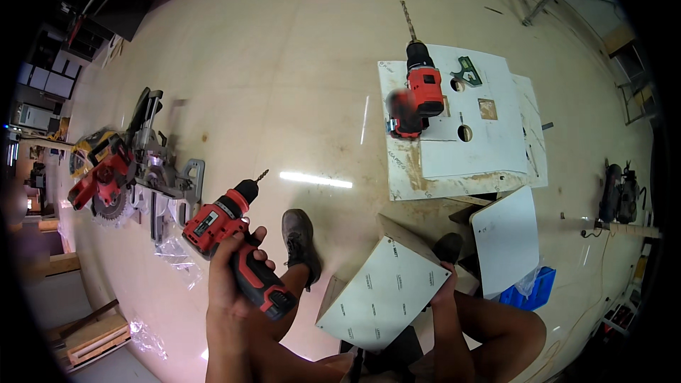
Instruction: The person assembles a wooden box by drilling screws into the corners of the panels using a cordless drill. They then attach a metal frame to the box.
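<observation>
While my left hand (227,275) is wrapped round the handle of a red-and-black drill (211,227), my right hand (443,288) has hold of a white-faced box (383,296) by its right end. The left grip is well closed, thumb on one side and fingers curled round the other; the right one is bent over the box's edge, though I cannot tell how far its fingers close underneath. The drill is raised out to the left of the box, its bit (262,175) pointing up and away from me, apart from the board. The box lies tilted low in front of me, over toward my right leg — what bears its weight underneath is hidden.

I judge the drill to be the dense one, heavy at both motor and battery end, so the middle of the handle is where to take it; the bit is thin and best left untouched. The box looks stiff and fairly light for its bulk, its smooth white face likely slippery under a flat palm — the edges and corners should give better purchase, and those corners could chip if knocked against the floor (284,99).
</observation>
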Available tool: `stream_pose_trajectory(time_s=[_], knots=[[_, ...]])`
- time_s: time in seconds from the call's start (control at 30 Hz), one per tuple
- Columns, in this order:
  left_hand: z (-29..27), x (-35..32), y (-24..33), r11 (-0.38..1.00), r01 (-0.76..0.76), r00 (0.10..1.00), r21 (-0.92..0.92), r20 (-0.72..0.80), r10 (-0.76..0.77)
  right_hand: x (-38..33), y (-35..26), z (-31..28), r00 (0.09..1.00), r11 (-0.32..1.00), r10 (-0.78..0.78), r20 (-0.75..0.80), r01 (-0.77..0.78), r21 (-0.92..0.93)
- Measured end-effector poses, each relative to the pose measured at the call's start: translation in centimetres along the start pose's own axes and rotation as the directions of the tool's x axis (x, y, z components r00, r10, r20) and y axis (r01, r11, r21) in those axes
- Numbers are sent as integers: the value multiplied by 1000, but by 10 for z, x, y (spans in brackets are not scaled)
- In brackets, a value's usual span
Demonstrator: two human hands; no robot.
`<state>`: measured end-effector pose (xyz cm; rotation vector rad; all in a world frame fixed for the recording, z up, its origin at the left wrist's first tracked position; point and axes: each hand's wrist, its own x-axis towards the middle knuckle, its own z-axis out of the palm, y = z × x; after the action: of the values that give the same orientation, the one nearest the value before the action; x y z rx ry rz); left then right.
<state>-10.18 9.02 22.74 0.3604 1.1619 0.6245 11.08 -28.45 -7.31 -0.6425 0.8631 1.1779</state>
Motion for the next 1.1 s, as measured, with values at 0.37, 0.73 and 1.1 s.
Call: stream_pose_trajectory(time_s=[0.37, 0.73, 1.1], knots=[[-4, -7, -14, 656, 106, 920, 747, 176, -350, -13, 6, 20, 999, 999, -25, -47, 24, -26], [39, -2, -75, 442, 28, 820, 897, 232, -523, -15, 12, 27, 997, 997, -42, -69, 46, 59], [41, 9, -99, 406, 42, 841, 913, 187, -508, -4, 12, 9, 995, 997, -9, -104, 17, 75]])
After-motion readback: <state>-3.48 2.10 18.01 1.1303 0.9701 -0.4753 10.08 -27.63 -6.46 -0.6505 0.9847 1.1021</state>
